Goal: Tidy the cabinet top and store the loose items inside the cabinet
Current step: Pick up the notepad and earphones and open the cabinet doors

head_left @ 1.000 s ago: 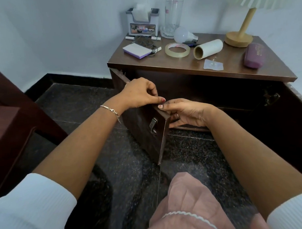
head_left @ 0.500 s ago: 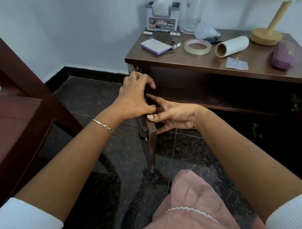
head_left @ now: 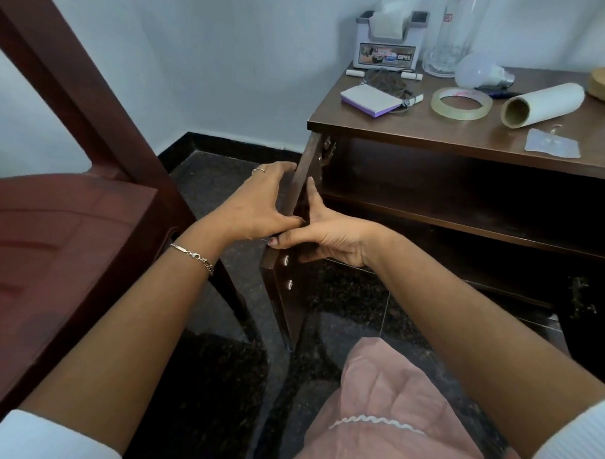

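**Both hands on the open cabinet door**

A dark red chair (head_left: 71,238) fills the left of the view. To its right stands the brown cabinet (head_left: 434,139), its shelves dark inside. The cabinet door (head_left: 285,297) is swung out toward the person, seen nearly edge-on.

The left hand (head_left: 257,207) grips the door from its outer side, fingers spread over the face and thumb lying along the top edge. The right hand (head_left: 328,240) holds it from the inner side, thumb pinching the top edge just beside the left thumb and forefinger stretched up the inner face.

The loose items are still on the cabinet top: a tissue holder (head_left: 390,43), a tall glass (head_left: 455,35), a paper roll (head_left: 542,104), a light bulb (head_left: 478,74), a tape ring (head_left: 461,103), a purple-edged notepad (head_left: 370,99) and a clear plastic hook (head_left: 552,143).
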The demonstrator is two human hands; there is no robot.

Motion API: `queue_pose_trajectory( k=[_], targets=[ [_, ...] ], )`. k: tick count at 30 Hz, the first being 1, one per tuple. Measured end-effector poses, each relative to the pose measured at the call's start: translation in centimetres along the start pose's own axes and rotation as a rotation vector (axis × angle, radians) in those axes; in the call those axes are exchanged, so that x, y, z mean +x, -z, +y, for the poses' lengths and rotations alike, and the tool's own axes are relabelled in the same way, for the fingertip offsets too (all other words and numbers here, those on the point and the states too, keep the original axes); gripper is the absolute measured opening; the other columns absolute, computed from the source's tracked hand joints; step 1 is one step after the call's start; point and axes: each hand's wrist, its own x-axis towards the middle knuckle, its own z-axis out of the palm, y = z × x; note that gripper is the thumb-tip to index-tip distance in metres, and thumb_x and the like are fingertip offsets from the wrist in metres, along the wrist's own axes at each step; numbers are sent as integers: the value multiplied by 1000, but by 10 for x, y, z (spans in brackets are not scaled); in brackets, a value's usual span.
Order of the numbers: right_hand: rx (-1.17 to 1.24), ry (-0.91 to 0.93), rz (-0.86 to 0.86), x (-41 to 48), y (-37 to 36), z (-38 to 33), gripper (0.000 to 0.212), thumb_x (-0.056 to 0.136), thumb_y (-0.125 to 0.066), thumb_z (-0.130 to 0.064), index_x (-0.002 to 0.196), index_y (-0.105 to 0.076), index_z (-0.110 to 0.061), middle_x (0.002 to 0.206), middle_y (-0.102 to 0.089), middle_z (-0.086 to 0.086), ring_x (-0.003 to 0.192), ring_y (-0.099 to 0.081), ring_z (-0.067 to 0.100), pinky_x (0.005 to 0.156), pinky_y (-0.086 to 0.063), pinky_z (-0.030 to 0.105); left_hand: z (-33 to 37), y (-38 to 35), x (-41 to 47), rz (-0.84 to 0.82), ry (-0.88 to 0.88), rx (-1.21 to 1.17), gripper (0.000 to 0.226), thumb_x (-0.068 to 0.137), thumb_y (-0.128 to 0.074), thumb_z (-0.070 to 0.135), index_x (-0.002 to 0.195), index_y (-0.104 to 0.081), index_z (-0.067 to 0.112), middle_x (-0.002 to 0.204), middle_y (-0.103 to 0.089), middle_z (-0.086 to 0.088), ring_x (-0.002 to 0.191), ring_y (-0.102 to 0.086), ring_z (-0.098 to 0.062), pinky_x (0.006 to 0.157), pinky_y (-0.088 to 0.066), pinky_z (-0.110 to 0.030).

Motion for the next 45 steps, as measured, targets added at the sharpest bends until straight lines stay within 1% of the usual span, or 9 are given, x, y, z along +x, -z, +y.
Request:
queue_pose_trajectory(
  k=[3,8,11,14,28,31,39,43,45],
  targets=[
    [-13,10,62,16,-13,-1,156,44,-90,-35,136,34,-48,157,-29,4,134,-44,21,98,-47,46,-9,4,-1,33,12,45,72,78,-75,26,140,-40,23,144,-38,-3,128,-45,-18,96,-40,-27],
    [-88,43,189,39,-36,-4,155,39,-90,-47,134,33,-51,162,-4,3,142,-30,24,92,-52,44,-23,8,-3,98,28,97,51,85,-68,29,133,-49,28,142,-41,-1,117,-51,-17,96,-47,-34],
    [-98,92,305,48,-48,-4,153,44,-90,-48,140,31,-45,162,5,4,146,-18,25,107,-40,51,-32,14,-1,111,47,134,48,86,-67,30,131,-51,32,144,-41,4,122,-51,-16,99,-48,-43],
    [-70,148,389,54,-57,-5,143,60,-89,-39,146,26,-36,161,11,7,149,-4,25,118,-21,46,-38,19,2,120,70,169,45,88,-64,29,132,-52,34,146,-42,6,127,-48,-17,103,-45,-42],
    [-280,185,484,44,-53,-13,135,66,-86,-36,150,20,-31,161,11,9,149,1,27,119,-12,45,-42,18,0,103,86,119,46,91,-59,35,136,-47,40,147,-43,7,129,-48,-17,102,-45,-46],
    [-375,180,494,38,-57,-22,128,67,-85,-35,151,12,-33,160,12,9,149,-2,29,117,-16,43,-41,23,-3,71,79,100,46,92,-57,35,137,-46,39,147,-42,7,130,-46,-17,101,-45,-47],
    [-636,94,462,21,-51,-51,121,65,-85,-40,154,-8,-14,161,14,8,149,-4,27,120,-20,41,-29,40,-6,-31,58,220,47,95,-52,33,140,-41,40,145,-45,3,127,-49,-22,92,-45,-42],
    [-682,11,411,7,-43,-64,110,65,-85,-44,153,-22,-20,162,6,9,149,-3,28,120,-16,40,-22,50,-2,-116,27,332,49,92,-54,38,140,-43,37,142,-48,1,121,-54,-22,87,-47,-39],
    [-712,-43,411,-2,-38,-70,106,67,-83,-44,152,-24,-20,162,8,6,149,-7,31,118,-22,44,-18,54,3,-133,-13,390,47,91,-55,41,136,-49,32,141,-48,-1,118,-56,-23,87,-48,-39]
  ],
)
